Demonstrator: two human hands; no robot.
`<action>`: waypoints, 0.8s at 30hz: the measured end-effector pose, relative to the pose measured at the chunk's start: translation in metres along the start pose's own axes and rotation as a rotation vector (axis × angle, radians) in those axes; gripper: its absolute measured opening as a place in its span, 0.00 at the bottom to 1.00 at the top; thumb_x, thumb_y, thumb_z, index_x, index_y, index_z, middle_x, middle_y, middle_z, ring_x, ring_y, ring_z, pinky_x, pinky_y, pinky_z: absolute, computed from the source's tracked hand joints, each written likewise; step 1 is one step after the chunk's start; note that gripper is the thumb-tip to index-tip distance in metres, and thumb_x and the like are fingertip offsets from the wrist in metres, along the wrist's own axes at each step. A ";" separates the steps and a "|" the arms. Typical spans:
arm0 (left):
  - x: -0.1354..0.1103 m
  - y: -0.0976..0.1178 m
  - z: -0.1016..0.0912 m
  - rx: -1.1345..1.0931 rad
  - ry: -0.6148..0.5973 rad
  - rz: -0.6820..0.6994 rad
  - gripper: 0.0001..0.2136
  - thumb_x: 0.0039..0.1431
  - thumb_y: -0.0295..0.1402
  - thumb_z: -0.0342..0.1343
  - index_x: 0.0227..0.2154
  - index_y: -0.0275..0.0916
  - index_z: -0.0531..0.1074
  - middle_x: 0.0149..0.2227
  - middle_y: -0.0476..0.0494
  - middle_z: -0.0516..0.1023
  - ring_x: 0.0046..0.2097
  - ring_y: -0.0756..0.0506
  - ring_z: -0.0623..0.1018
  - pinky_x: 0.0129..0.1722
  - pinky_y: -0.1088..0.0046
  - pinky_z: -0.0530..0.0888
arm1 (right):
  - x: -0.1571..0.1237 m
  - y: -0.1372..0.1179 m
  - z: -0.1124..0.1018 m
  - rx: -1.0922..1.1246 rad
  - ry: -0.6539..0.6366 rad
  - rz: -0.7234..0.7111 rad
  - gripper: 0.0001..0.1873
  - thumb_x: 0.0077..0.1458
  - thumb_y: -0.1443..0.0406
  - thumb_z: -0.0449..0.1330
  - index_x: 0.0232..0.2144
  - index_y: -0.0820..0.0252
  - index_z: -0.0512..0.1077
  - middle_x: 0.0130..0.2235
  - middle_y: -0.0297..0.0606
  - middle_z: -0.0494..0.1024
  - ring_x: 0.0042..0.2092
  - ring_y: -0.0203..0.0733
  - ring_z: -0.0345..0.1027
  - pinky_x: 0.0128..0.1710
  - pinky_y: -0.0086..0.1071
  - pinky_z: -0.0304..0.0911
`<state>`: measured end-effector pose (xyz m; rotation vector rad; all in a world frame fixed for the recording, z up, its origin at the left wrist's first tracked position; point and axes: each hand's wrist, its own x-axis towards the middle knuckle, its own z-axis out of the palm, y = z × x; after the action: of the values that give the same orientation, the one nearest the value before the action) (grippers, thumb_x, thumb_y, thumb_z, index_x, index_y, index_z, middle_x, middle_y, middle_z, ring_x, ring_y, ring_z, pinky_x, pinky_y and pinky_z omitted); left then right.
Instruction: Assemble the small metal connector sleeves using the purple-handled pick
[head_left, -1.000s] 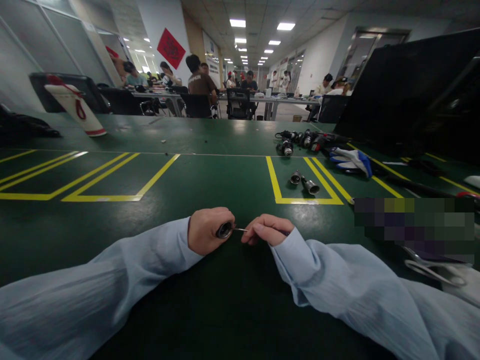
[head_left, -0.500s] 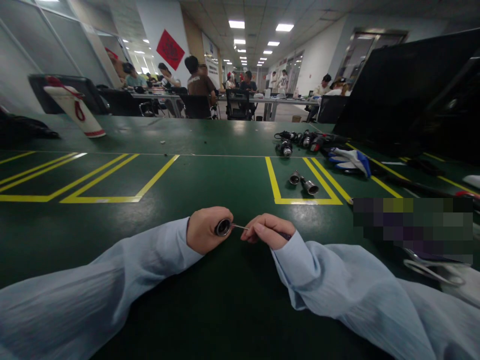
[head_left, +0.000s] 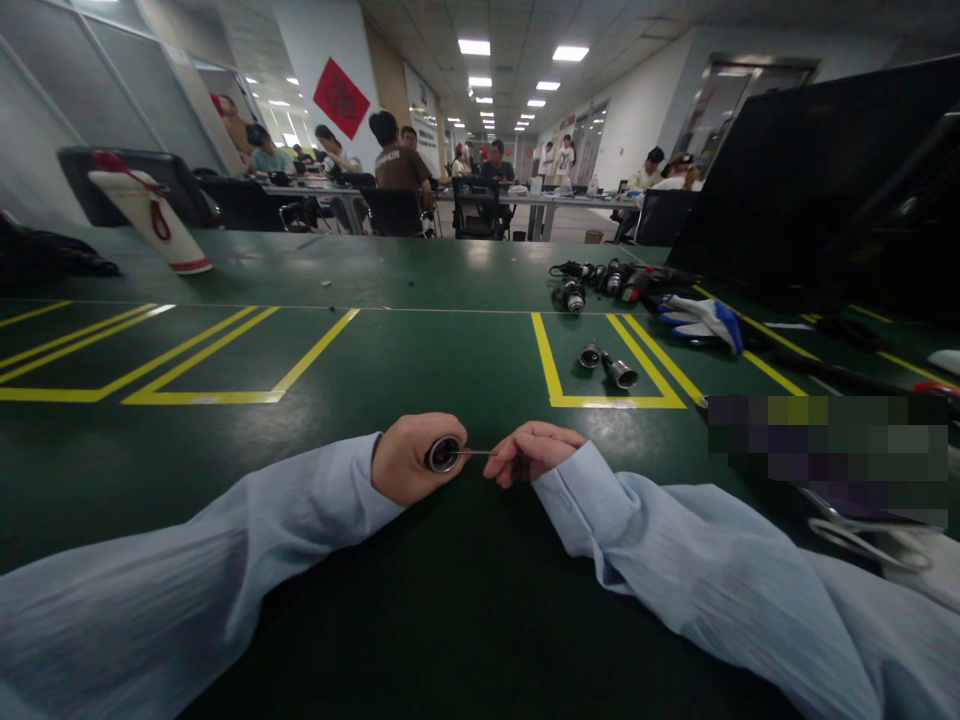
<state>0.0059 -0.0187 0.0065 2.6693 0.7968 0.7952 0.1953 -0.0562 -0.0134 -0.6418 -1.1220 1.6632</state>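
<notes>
My left hand (head_left: 405,460) is wrapped round a cylindrical metal connector (head_left: 443,455). Its round open end faces me, and the rest is hidden in the fist. From my right hand (head_left: 536,452) a thin metal shaft, like that of a small screwdriver (head_left: 478,453), reaches left to the connector's rim. My right fingers are closed round this tool, hiding its handle. Whether the tip is inside the connector or only against its side, I cannot tell. Both hands are just above the green table (head_left: 450,360).
Two metal connectors (head_left: 621,374) lie inside a yellow-taped box at the right. Behind them are several black-cabled connectors (head_left: 573,295) and a blue-and-white glove (head_left: 701,322). A dark monitor (head_left: 810,190) stands far right, a white cup (head_left: 150,220) far left. People sit at tables beyond.
My right hand has rolled, so the dark handle seen in its palm is now hidden. The tool's shaft lies more level. My left hand has barely moved.
</notes>
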 end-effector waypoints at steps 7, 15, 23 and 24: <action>0.000 0.000 0.001 0.065 -0.013 -0.022 0.05 0.51 0.28 0.50 0.22 0.36 0.64 0.20 0.52 0.66 0.22 0.53 0.67 0.22 0.80 0.63 | -0.007 0.000 0.007 -0.314 0.055 -0.173 0.14 0.50 0.56 0.57 0.23 0.61 0.71 0.27 0.38 0.76 0.28 0.35 0.67 0.30 0.31 0.62; -0.001 -0.001 0.001 0.045 -0.029 0.042 0.04 0.51 0.26 0.49 0.23 0.36 0.64 0.21 0.51 0.66 0.22 0.53 0.67 0.22 0.79 0.63 | -0.008 -0.001 0.007 -0.268 0.034 -0.122 0.13 0.50 0.58 0.57 0.23 0.62 0.71 0.26 0.38 0.76 0.28 0.35 0.68 0.30 0.31 0.64; 0.000 0.003 0.000 -0.028 -0.026 -0.010 0.06 0.51 0.28 0.50 0.21 0.36 0.63 0.20 0.51 0.65 0.22 0.54 0.66 0.21 0.80 0.62 | -0.002 0.001 0.004 -0.014 -0.012 -0.041 0.14 0.47 0.57 0.60 0.21 0.63 0.70 0.25 0.37 0.77 0.26 0.34 0.68 0.28 0.30 0.63; 0.000 0.003 0.000 -0.021 -0.028 -0.022 0.05 0.51 0.28 0.50 0.21 0.36 0.63 0.20 0.51 0.65 0.22 0.54 0.66 0.22 0.80 0.63 | -0.005 0.000 0.006 -0.064 -0.002 -0.064 0.13 0.49 0.58 0.59 0.22 0.62 0.71 0.27 0.37 0.76 0.27 0.34 0.68 0.29 0.30 0.63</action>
<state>0.0074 -0.0213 0.0073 2.6424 0.8047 0.7557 0.1923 -0.0636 -0.0108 -0.6385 -1.1898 1.5790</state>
